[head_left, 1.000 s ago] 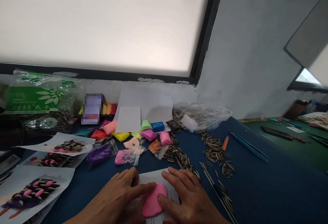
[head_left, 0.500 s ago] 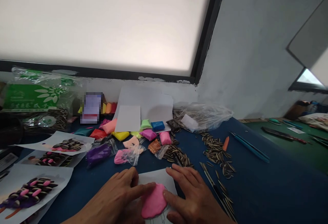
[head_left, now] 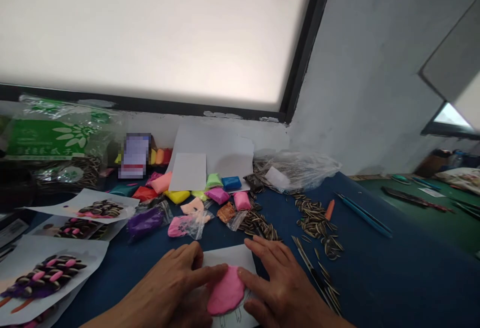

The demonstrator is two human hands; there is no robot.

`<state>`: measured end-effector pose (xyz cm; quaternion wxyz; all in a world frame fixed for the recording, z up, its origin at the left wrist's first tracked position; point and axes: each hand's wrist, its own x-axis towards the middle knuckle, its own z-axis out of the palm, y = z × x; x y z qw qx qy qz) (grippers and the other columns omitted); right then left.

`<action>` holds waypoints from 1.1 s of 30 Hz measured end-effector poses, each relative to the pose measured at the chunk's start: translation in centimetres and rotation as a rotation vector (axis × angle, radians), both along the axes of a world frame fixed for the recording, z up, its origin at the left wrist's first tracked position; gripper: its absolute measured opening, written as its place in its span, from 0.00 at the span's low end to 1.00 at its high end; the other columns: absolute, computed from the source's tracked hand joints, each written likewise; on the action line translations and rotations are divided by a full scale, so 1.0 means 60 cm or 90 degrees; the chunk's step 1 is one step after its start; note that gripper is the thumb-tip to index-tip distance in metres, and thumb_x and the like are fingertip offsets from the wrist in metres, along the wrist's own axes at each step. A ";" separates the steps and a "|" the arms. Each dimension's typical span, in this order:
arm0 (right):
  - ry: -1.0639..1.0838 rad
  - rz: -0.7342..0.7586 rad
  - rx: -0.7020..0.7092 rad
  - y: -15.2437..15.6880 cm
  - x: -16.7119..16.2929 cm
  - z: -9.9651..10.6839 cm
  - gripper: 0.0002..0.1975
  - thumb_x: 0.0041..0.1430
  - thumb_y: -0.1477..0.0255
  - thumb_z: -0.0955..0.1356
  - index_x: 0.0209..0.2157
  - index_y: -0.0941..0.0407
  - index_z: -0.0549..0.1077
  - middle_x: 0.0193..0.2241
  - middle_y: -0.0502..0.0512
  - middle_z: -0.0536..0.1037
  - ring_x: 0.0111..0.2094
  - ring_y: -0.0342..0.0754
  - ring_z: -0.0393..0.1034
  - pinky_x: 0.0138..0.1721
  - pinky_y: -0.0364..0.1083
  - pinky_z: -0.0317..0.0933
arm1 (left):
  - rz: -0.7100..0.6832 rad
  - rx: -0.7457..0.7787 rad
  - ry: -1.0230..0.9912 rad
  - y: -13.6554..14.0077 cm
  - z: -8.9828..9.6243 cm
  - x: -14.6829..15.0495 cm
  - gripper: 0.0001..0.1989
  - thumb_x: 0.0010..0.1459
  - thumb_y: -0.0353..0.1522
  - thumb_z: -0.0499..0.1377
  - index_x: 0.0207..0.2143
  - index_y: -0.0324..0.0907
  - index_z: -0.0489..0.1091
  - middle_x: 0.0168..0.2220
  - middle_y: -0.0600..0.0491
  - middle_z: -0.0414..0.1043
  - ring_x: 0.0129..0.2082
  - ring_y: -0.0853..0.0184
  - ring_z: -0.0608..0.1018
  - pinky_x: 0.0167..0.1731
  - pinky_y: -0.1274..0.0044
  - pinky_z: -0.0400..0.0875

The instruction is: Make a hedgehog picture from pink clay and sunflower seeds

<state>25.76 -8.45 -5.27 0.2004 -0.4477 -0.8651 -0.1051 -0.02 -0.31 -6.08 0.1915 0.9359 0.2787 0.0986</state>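
A flat, rounded piece of pink modelling clay [head_left: 226, 293] lies on a white sheet of paper [head_left: 234, 255] in front of me; pencil lines show below its lower edge. My left hand [head_left: 176, 280] rests at the left of the clay, its index finger stretched onto the upper left edge and the other fingers loosely bent. On the right, my right hand [head_left: 279, 285] lies with fingers apart over the sheet's edge, the index fingertip touching the clay's upper right rim. Neither hand grips anything. The lower part of my left hand is dim.
Colourful clay packets [head_left: 216, 196] and sunflower seeds [head_left: 262, 225] lie beyond my hands. A craft knife [head_left: 313, 270] and blue tweezers [head_left: 364, 215] are on the right. Photo cards [head_left: 48, 280] of seed-covered figures lie left, near a green seed bag [head_left: 45, 138]. A phone [head_left: 135, 155] leans behind.
My right index finger has shifted up slightly along the clay's rim. More of the drawn lines shows below the clay. My left hand stays nearly in place.
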 end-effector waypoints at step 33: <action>-0.127 0.052 0.114 -0.017 -0.009 -0.002 0.09 0.67 0.68 0.68 0.49 0.48 0.72 0.57 0.61 0.75 0.59 0.59 0.68 0.52 0.54 0.66 | 0.008 -0.021 -0.009 -0.015 0.048 -0.007 0.27 0.58 0.31 0.64 0.59 0.59 0.68 0.45 0.53 0.71 0.43 0.59 0.76 0.44 0.71 0.70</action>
